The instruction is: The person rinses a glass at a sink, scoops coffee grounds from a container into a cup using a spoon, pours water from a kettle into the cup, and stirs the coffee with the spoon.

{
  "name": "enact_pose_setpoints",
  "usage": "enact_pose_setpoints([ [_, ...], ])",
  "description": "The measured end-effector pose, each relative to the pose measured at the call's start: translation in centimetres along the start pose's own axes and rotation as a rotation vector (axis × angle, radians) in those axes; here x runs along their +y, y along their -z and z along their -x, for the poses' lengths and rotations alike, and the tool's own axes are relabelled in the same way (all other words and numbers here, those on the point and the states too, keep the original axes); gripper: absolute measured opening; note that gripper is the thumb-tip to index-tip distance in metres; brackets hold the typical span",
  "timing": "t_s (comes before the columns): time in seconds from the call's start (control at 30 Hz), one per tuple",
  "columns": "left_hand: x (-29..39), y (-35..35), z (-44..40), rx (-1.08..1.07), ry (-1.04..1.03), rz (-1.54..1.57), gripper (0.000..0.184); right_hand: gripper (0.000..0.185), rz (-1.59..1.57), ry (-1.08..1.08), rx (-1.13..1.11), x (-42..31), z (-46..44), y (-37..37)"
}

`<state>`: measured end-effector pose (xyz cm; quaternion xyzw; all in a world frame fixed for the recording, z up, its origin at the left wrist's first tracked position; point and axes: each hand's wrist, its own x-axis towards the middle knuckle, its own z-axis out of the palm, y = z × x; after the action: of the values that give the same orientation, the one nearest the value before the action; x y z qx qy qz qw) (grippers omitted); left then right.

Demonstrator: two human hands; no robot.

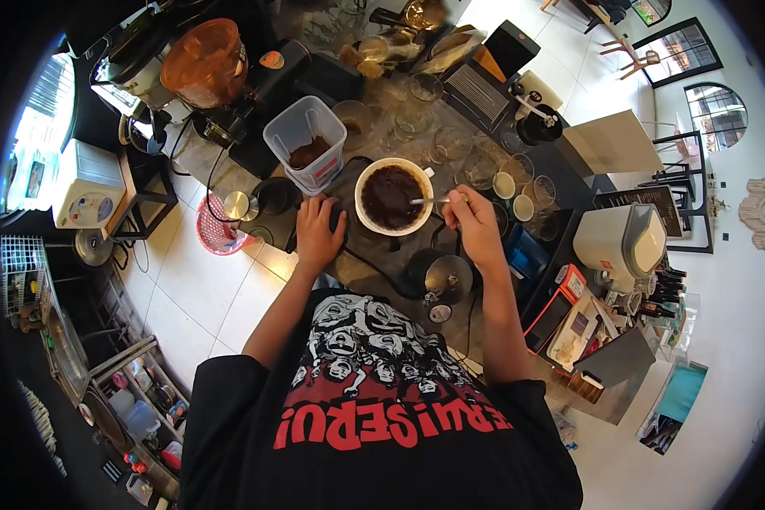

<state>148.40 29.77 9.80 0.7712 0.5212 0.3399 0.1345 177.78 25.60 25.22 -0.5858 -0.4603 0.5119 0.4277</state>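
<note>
A white cup [423,223] holding dark coffee [391,194] stands on the counter in front of me. My right hand [474,223] is closed on the handle of a metal spoon [430,201], whose tip is down in the coffee. Left of the cup, my left hand [319,231] lies palm down at the counter's near edge, with its fingers apart and nothing held. Just beyond it stands a clear plastic tub [336,136] with dark brown grounds inside.
Several glasses [449,144] crowd the counter behind and right of the cup. A grinder with an orange hopper [202,64] stands at the far left. Near my body are a round metal-topped object [448,279] and a dark cable [374,274]. A pink basket [221,228] sits below, left.
</note>
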Motion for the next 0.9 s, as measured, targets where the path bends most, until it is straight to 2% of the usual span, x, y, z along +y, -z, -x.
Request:
enact_pose_setpoints([
  [0.43,0.0,0.3,0.3,-0.023,-0.021,0.009,0.037,0.034,-0.145,-0.031,0.012,0.7,0.0,-0.3],
  [0.63,0.2,1.2,0.4,-0.119,-0.188,0.060,0.061,0.033,-0.179,-0.037,0.011,1.0,0.1,-0.1],
  [0.9,1.5,0.6,0.6,-0.217,-0.135,0.136,0.085,0.033,-0.203,-0.024,-0.003,1.4,0.2,0.3],
])
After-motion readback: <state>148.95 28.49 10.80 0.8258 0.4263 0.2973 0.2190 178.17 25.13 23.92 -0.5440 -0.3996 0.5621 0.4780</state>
